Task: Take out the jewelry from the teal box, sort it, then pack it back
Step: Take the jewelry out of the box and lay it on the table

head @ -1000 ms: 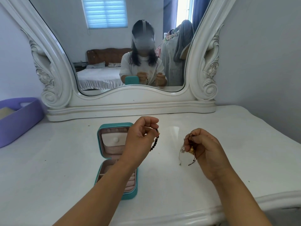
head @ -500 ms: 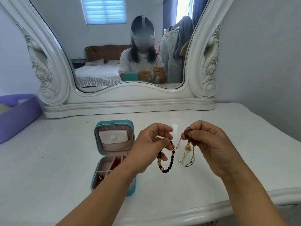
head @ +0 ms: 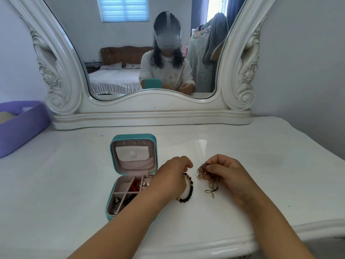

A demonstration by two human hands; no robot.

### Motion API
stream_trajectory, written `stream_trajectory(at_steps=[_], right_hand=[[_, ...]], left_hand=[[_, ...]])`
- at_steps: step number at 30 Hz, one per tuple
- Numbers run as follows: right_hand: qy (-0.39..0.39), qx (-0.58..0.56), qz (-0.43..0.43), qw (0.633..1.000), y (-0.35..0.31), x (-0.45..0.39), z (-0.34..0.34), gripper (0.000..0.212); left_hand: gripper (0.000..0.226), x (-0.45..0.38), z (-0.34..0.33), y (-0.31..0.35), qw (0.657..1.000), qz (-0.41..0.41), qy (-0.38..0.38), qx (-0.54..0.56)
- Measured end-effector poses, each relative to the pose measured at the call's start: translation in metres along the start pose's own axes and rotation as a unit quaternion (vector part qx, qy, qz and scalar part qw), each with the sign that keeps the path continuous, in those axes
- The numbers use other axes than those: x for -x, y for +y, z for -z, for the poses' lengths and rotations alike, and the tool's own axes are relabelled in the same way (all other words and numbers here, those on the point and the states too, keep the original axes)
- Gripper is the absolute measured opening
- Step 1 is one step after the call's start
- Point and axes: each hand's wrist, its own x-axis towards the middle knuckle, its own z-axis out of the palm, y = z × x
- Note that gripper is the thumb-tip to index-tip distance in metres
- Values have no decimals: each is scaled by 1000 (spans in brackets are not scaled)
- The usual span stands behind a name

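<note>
Fingers of left hand (head: 170, 176) pinch beaded bracelet (head: 187, 191); right hand (head: 226, 174) fingers grip cord jewelry (head: 207, 176).

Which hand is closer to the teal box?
Left. The left hand is just right of the teal box, holding the beaded bracelet; the right hand is farther right.

You face no readable writing here: the teal jewelry box (head: 133, 139) shows no brand or label on its lid or lining, the white dressing table (head: 242, 165) and carved mirror frame (head: 240, 71) carry no markings, and the purple bin (head: 22, 126) at far left is likewise unlettered.
</note>
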Motion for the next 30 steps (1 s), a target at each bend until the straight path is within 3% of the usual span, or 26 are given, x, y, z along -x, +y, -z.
stream_trajectory(at_steps=[5,8,12,19,25,30], right_hand=[[4,32,-8,999,1,-2,1,20],[19,42,13,999,0,0,2,21],[31,23,55,998,-5,1,8,7],[55,-2,106,993,-24,11,32,8],[59,54,50,996,-19,19,50,17],[84,130,-22,988,-1,13,55,11]], left_hand=[[42,0,-1,-3,1000,-10,6,-20],[37,-1,-3,-3,999,-11,6,-29],[36,-2,-3,-2,999,-17,3,-46],[35,-7,-11,7,997,-45,-12,-68],[28,-12,-18,18,988,-54,-43,-138],[30,-11,-19,18,989,-55,-36,-135]])
